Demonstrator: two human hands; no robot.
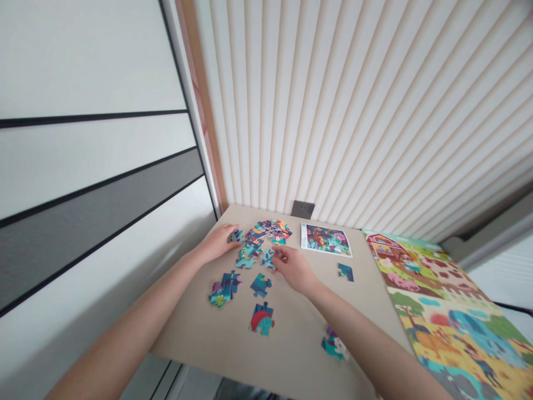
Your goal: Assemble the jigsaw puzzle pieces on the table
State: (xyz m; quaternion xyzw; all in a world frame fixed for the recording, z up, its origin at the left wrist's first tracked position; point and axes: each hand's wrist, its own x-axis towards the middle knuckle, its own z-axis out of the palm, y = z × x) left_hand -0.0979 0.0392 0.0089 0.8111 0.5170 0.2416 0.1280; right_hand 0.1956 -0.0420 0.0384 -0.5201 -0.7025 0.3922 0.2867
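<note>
My left hand (219, 241) rests on the tan table (291, 344) at the far left, its fingers pinched on a small jigsaw piece (237, 235). My right hand (293, 268) lies near the middle, fingers curled on another piece (267, 259). Between the hands sits a heap of colourful puzzle pieces (266, 232). Loose pieces lie nearer me: a joined cluster (224, 288), a teal one (260, 284), a red and teal one (262, 319). A reference picture sheet (326, 240) lies beyond my right hand.
A single blue piece (346, 272) lies right of my right hand, and another piece (333, 345) peeks out under my right forearm. A colourful farm play mat (449, 311) borders the table's right side. A wall socket (302, 209) sits on the ribbed wall behind.
</note>
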